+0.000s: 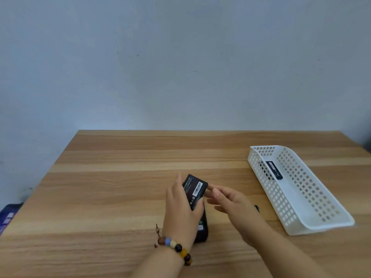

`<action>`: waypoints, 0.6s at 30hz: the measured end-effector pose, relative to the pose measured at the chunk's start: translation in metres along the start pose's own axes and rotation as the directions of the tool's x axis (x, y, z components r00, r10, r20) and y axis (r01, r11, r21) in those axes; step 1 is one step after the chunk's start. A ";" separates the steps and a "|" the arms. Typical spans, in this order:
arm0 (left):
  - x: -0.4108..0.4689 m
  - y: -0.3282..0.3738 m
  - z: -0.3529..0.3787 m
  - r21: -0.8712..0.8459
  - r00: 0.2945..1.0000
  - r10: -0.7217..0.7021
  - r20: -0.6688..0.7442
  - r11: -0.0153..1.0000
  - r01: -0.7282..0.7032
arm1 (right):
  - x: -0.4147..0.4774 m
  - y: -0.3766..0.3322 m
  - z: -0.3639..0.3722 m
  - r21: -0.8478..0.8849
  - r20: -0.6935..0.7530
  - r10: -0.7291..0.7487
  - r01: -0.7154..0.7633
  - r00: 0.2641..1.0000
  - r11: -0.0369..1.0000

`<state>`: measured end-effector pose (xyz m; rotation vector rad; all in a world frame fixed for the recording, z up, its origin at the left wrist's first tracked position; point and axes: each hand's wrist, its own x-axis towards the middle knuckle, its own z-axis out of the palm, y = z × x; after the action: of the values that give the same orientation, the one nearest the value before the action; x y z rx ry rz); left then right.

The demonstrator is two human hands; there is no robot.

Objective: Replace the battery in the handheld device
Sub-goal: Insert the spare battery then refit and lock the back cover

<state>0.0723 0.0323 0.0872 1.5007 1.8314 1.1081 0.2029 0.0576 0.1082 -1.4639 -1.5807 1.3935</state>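
A flat black battery [194, 189] with a white label is held tilted above the table in my left hand [181, 213], gripped along its left and lower edges. My right hand [230, 203] is beside it with its fingers apart, and the fingertips touch the battery's right edge. Under my left hand the black handheld device [203, 229] lies on the table, mostly hidden. A second black battery [273, 169] lies inside the white basket [313, 199] at the right.
The wooden table [112, 197] runs to a pale wall at the back. A small black part [257, 208] peeks out behind my right hand. A beaded bracelet [174, 246] is on my left wrist. Dark items [9, 215] sit off the table's left edge.
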 end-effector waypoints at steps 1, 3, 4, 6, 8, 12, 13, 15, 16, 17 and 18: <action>-0.001 0.002 0.003 -0.017 1.000 0.023 -0.014 1.000 -0.023 | 0.000 -0.004 -0.001 0.059 0.001 -0.009 0.009 1.000 0.998; -0.003 0.005 0.006 -0.047 0.997 0.058 -0.044 0.997 -0.060 | 0.001 -0.008 -0.003 0.121 -0.024 -0.016 0.019 1.000 0.993; -0.004 0.006 0.007 -0.058 0.997 0.067 -0.044 0.996 -0.070 | 0.001 -0.009 -0.004 0.144 -0.044 -0.014 0.020 0.999 0.989; -0.005 0.007 0.007 -0.068 0.996 0.088 -0.018 0.994 -0.089 | 0.002 -0.009 -0.007 0.193 -0.075 -0.010 0.024 0.997 0.981; -0.004 0.005 0.005 -0.066 0.993 0.116 0.018 0.991 -0.115 | 0.001 -0.009 -0.009 0.206 -0.086 -0.027 0.044 0.996 0.977; -0.002 0.001 -0.003 -0.105 0.983 0.168 0.073 0.982 -0.160 | 0.001 -0.007 -0.012 0.233 -0.106 -0.094 0.117 0.990 0.966; -0.001 0.000 -0.005 -0.154 0.987 0.150 0.063 0.978 -0.139 | 0.001 -0.006 -0.012 0.238 -0.106 -0.109 0.131 0.988 0.962; 0.001 -0.001 -0.009 -0.259 0.996 0.082 0.040 0.964 -0.068 | 0.000 -0.005 -0.013 0.230 -0.094 -0.140 0.158 0.986 0.960; 0.003 0.000 -0.011 -0.306 0.998 0.045 0.036 0.951 -0.032 | 0.000 -0.004 -0.012 0.226 -0.091 -0.155 0.172 0.984 0.959; 0.004 -0.001 -0.013 -0.350 0.999 0.016 0.046 0.937 0.001 | 0.000 -0.004 -0.012 0.220 -0.097 -0.169 0.186 0.981 0.958; 0.004 0.000 -0.015 -0.387 0.998 -0.002 0.063 0.922 0.026 | -0.001 -0.003 -0.011 0.214 -0.106 -0.183 0.202 0.977 0.956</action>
<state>0.0593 0.0326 0.0953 1.2693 1.4689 1.3120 0.2121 0.0609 0.1149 -1.1871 -1.4202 1.3295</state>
